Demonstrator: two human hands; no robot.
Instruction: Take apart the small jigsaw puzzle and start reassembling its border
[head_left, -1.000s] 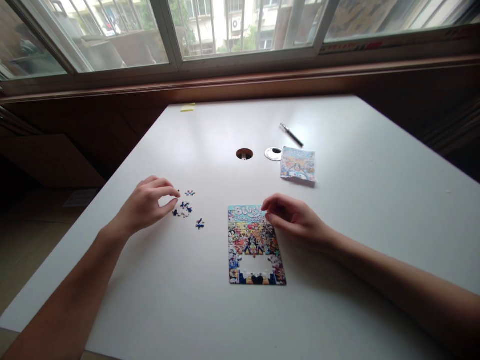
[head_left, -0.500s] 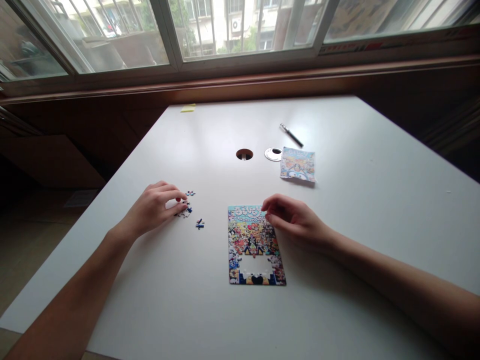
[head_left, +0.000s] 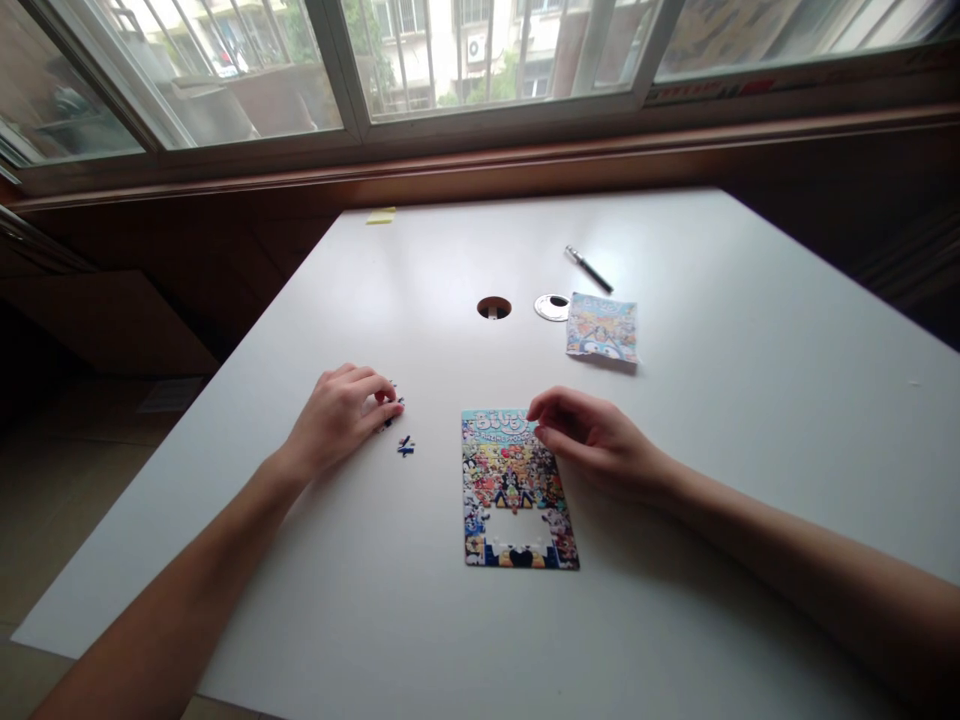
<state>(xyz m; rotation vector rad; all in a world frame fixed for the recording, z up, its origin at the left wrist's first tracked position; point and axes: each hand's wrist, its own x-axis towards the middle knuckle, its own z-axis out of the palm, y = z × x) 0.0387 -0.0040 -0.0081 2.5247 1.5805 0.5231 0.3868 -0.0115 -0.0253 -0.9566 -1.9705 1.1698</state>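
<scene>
A jigsaw puzzle (head_left: 517, 480) with a colourful cartoon picture lies flat on the white table, with a gap showing white in its lower part. My right hand (head_left: 600, 440) rests at the puzzle's upper right corner, fingers curled and thumb and forefinger slightly apart, with nothing visible between them. To the left, my left hand (head_left: 349, 415) pinches a small puzzle piece (head_left: 400, 405) between thumb and forefinger; other pieces beneath are partly hidden by the fingers. Just below that hand lies a loose dark-blue piece (head_left: 406, 446).
Beyond the puzzle are a printed packet (head_left: 602, 328), a dark pen (head_left: 589, 269) and a silver ring cover (head_left: 551, 307). A round hole (head_left: 494, 308) opens in the table (head_left: 360, 600). Yellow tape (head_left: 381, 216) is stuck near the far edge, below the window.
My left hand has shifted right over the small pile, its fingertips now covering most of those pieces. My right hand stays at the puzzle's corner. The whole view has shifted slightly.
</scene>
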